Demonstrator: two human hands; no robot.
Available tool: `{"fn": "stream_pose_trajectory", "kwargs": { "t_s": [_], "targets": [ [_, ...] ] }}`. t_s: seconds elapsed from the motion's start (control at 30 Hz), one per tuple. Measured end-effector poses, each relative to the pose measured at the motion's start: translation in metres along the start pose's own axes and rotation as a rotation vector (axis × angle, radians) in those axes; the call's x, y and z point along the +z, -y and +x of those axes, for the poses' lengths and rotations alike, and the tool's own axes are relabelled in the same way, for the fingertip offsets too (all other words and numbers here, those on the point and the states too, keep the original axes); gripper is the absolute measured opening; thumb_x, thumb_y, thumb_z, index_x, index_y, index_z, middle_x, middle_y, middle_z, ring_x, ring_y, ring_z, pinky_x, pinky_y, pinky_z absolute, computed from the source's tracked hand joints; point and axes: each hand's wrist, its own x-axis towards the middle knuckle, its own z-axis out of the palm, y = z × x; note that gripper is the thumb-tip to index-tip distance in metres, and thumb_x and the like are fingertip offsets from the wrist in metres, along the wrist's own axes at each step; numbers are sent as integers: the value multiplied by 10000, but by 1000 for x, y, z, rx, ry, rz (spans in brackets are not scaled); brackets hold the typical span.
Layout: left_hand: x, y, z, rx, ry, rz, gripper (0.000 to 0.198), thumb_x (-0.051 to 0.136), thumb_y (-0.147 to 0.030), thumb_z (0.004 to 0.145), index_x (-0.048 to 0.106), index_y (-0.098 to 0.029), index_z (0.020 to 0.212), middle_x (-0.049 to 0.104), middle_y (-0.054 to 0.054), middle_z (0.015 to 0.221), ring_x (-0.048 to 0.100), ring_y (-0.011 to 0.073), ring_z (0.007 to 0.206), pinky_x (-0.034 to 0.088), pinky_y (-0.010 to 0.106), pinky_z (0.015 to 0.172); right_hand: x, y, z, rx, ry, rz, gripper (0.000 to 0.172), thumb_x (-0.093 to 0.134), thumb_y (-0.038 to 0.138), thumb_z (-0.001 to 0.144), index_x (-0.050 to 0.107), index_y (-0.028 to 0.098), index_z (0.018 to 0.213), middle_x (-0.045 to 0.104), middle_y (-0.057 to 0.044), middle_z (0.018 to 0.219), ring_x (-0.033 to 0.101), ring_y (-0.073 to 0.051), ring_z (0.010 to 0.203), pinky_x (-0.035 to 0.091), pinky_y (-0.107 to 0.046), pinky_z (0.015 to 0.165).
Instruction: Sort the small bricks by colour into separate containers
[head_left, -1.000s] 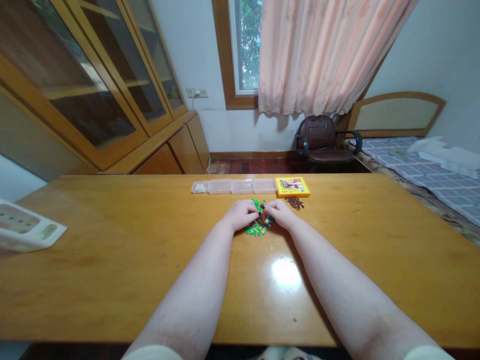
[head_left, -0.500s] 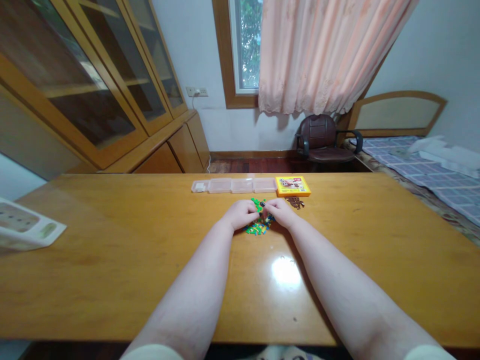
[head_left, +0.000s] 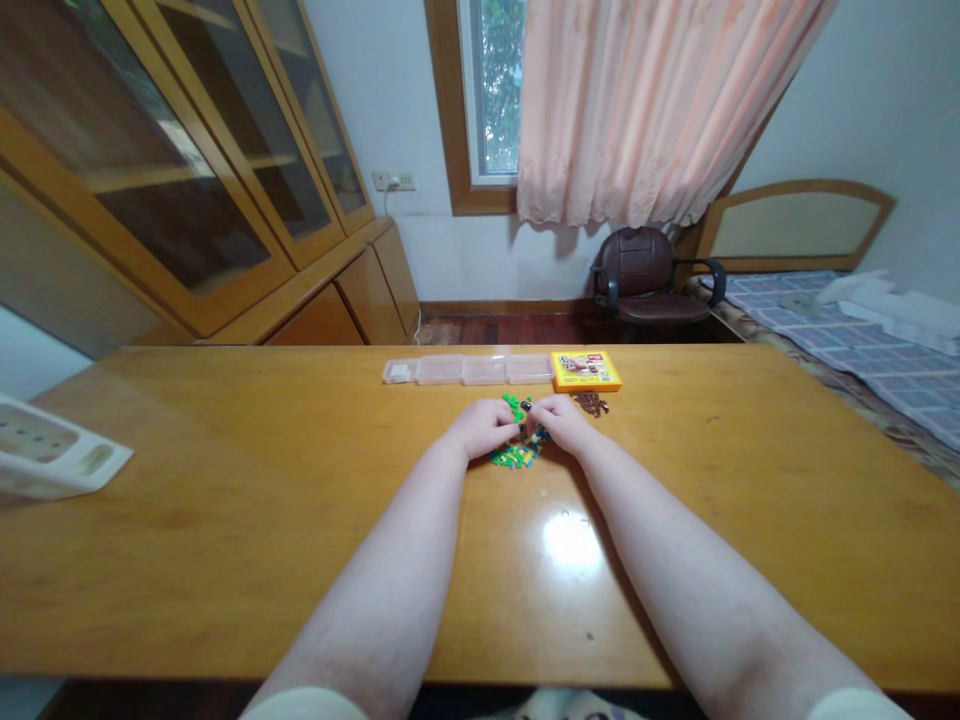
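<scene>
Both hands meet over a loose pile of small green, yellow, blue and white building bricks [head_left: 516, 457] on the wooden table. My left hand [head_left: 482, 428] comes in from the pile's left side with its fingers curled and drawn together. From the right, my right hand [head_left: 562, 422] reaches in, thumb and fingers pinched, its fingertips close to those of the left. Whatever lies between the fingertips is too small to make out. A smaller heap of brown bricks [head_left: 590, 404] lies just beyond my right hand.
A yellow box [head_left: 587, 371] stands behind the brown heap. Left of it, clear plastic trays [head_left: 484, 370] form a row. A white plastic object [head_left: 67, 450] rests at the table's left edge. Past the table [head_left: 262, 550] are a glass-door cabinet, a chair [head_left: 637, 275] and a bed.
Almost nothing differs. Both hands keep their place over the bricks, with at most a slight shift of the fingertips.
</scene>
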Motion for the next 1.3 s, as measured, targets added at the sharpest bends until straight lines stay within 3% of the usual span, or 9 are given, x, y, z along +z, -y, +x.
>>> {"fn": "stream_pose_trajectory", "kwargs": {
  "t_s": [0.23, 0.47, 0.57, 0.7, 0.87, 1.3],
  "targets": [
    [-1, 0, -1, -44, -43, 91, 268, 484, -266, 808, 694, -171, 670, 615, 16, 721, 542, 139, 716, 388, 231, 655, -1, 4, 1, 2, -41, -112, 356, 398, 281, 810, 683, 160, 633, 677, -25, 661, 597, -153, 667, 414, -228, 651],
    [-2, 3, 0, -48, -175, 179, 294, 468, -258, 827, 661, -161, 628, 548, 11, 654, 504, 129, 654, 352, 240, 606, -1, -6, 4, 52, -179, -132, 382, 378, 311, 840, 685, 154, 675, 679, -37, 684, 597, -159, 662, 413, -235, 635],
    [-2, 3, -1, 11, -148, 113, 266, 496, -258, 815, 669, -161, 638, 547, 7, 663, 510, 126, 669, 368, 237, 626, -2, -6, 4, 84, -203, -102, 427, 372, 340, 856, 647, 150, 589, 651, -37, 599, 581, -148, 584, 413, -235, 606],
    [0, 0, -1, 80, -36, 10, 257, 530, -275, 797, 678, -162, 620, 572, 12, 695, 527, 126, 687, 396, 234, 655, -3, -2, 1, 88, -117, -68, 478, 385, 368, 856, 571, 159, 468, 583, -27, 471, 543, -131, 491, 408, -231, 570],
    [1, -1, -1, 75, 28, 27, 241, 539, -298, 793, 703, -180, 663, 610, 18, 733, 554, 138, 718, 418, 243, 694, -1, 2, -1, 27, 16, 20, 398, 391, 284, 805, 555, 169, 461, 567, -10, 461, 527, -118, 483, 411, -213, 552],
    [-1, -3, -1, 74, -6, 35, 222, 523, -232, 771, 739, -220, 817, 649, 21, 827, 577, 158, 808, 432, 250, 760, 0, -2, 0, -27, 58, -9, 406, 396, 326, 822, 600, 154, 516, 609, -28, 517, 560, -133, 533, 417, -230, 591]
  ]
}}
